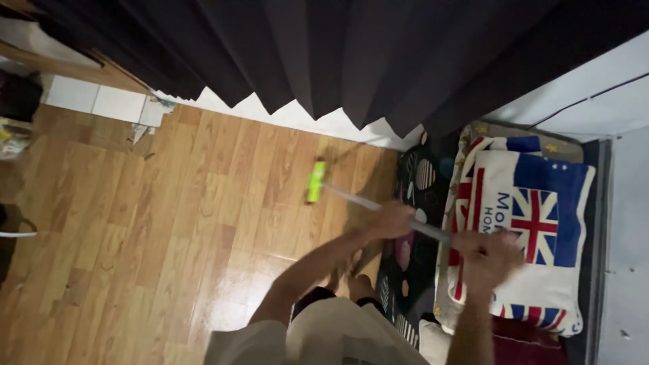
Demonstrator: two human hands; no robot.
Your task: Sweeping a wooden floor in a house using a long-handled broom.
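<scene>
Wooden floor (169,223): mopping or sweeping stroke judged under way near dark curtain (338,54). Flag-print cushion (534,223) at right. Long-handled mop (365,201), green head on floor by the curtain hem. Left hand (392,220) and right hand (488,253) both closed round handle; next, a steady pull back.

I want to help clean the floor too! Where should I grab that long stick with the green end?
Grip the thin pale pole of the floor tool, not the green head. Come from the upper end, from above, hands spaced apart, as the left hand and right hand are. The pole slants down to the wooden floor, so its top end is probably easiest to reach.
</scene>
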